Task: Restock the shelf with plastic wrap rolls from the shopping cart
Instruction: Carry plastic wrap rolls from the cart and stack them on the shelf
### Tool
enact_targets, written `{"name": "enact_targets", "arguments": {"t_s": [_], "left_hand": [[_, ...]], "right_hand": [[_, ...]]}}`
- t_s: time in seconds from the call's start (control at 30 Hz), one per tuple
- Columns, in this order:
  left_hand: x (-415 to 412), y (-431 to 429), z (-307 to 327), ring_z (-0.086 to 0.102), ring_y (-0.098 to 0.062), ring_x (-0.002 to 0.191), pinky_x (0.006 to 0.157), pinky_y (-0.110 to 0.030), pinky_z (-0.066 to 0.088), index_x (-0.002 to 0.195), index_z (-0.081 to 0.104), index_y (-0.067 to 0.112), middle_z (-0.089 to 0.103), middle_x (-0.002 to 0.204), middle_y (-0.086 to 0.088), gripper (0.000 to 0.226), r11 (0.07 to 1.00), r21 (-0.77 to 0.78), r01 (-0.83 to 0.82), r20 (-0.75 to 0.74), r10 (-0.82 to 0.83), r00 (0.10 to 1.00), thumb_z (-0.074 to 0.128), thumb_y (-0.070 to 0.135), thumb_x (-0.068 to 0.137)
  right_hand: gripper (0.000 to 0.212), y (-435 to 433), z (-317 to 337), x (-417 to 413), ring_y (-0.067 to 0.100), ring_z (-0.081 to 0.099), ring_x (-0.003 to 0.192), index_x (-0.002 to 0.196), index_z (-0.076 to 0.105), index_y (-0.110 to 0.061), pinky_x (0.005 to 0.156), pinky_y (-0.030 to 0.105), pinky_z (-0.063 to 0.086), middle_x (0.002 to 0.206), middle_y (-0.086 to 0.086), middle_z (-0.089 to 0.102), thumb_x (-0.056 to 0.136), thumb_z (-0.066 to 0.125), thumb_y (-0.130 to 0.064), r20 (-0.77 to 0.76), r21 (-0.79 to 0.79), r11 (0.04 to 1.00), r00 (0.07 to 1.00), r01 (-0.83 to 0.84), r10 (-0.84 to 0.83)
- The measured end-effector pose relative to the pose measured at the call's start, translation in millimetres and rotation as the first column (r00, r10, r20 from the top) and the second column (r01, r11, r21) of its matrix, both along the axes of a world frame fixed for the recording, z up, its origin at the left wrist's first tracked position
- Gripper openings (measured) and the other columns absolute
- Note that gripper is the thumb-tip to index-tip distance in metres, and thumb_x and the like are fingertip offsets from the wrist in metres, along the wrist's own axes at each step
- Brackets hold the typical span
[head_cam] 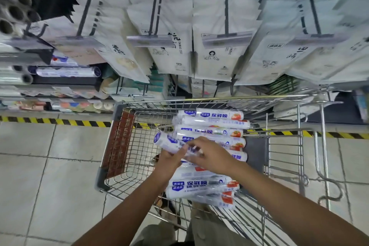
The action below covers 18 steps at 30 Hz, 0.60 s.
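The left hand [169,159] grips one plastic wrap roll [166,141] just above the pile [213,124] in the shopping cart [123,146]. The right hand [212,156] curls over it too, probably steadying it for the lift.

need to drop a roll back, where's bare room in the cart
Free: bare wire mesh between the red side panel and the stacked rolls. Crowded: the right half, piled with rolls, plus the held roll.

**Whites, blues and warning stripes**

White with blue badges and red tomato prints on the rolls [211,132]. Silver wire on the cart [299,146], a red panel [117,146] at its end. Yellow-and-black stripes on the tape [60,121], pale grey on the tiles [40,175]. Black drawings on white packets [217,56].
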<state>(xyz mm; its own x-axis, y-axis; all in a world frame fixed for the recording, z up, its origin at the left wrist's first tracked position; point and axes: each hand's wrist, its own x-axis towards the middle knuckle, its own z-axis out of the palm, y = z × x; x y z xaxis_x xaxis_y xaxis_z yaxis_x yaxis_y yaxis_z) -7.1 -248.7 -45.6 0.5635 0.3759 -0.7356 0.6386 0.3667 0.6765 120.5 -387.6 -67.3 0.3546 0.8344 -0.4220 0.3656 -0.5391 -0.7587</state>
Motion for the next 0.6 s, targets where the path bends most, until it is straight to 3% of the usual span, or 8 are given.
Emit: {"name": "enact_targets", "arguments": {"t_s": [0.1,0.2,0.27,0.4,0.6], "left_hand": [[-0.1,-2.0,-1.3,0.075,-0.021,0.102,0.089,-0.040,0.061,0.120,0.068,0.017,0.079,0.108,-0.002,0.025,0.996,0.008,-0.089,-0.027,0.089,0.996,0.070,0.027,0.097],[-9.1,3.4,1.3,0.078,-0.018,0.092,0.075,-0.034,0.063,0.112,0.071,0.013,0.080,0.102,-0.003,0.021,0.989,0.007,-0.151,-0.092,0.151,0.984,0.071,0.027,0.096],[-17.4,7.7,5.2,0.078,-0.018,0.088,0.070,-0.031,0.061,0.108,0.070,0.010,0.080,0.099,-0.004,0.020,0.986,0.008,-0.167,-0.103,0.167,0.981,0.069,0.027,0.097],[-34.0,13.2,7.0,0.078,-0.019,0.086,0.072,-0.035,0.063,0.108,0.069,0.009,0.080,0.097,-0.006,0.018,0.977,0.060,-0.205,-0.128,0.211,0.969,0.069,0.023,0.097],[-50.5,20.7,10.1,0.077,-0.019,0.089,0.077,-0.040,0.063,0.106,0.066,0.017,0.079,0.098,-0.002,0.020,0.964,0.076,-0.253,-0.122,0.261,0.958,0.072,0.031,0.093]], "right_hand": [[0.046,-0.3,-3.6,7.5,0.008,0.059,0.106,0.124,0.062,-0.032,0.091,0.033,0.052,0.118,-0.011,0.062,0.095,0.048,-0.065,-0.059,0.008,0.998,0.996,0.069,-0.068],[0.037,-4.9,-34.2,48.2,0.020,0.055,0.120,0.133,0.060,-0.022,0.099,0.041,0.049,0.132,0.002,0.059,0.099,0.058,-0.037,0.203,-0.073,0.981,0.966,0.181,-0.163],[0.046,-2.1,-53.3,74.6,0.028,0.049,0.129,0.140,0.054,-0.018,0.104,0.043,0.047,0.141,0.007,0.053,0.095,0.061,-0.023,0.378,-0.138,0.971,0.916,0.197,-0.132],[0.068,11.6,-73.7,92.3,0.031,0.036,0.141,0.152,0.036,-0.018,0.113,0.048,0.036,0.156,0.006,0.038,0.092,0.066,-0.024,0.472,-0.304,0.936,0.881,0.179,-0.015],[0.057,23.6,-79.4,89.6,0.028,0.048,0.116,0.142,0.052,-0.023,0.098,0.043,0.042,0.127,0.007,0.052,0.087,0.067,-0.026,0.615,-0.338,0.916,0.787,0.217,0.040]]}}
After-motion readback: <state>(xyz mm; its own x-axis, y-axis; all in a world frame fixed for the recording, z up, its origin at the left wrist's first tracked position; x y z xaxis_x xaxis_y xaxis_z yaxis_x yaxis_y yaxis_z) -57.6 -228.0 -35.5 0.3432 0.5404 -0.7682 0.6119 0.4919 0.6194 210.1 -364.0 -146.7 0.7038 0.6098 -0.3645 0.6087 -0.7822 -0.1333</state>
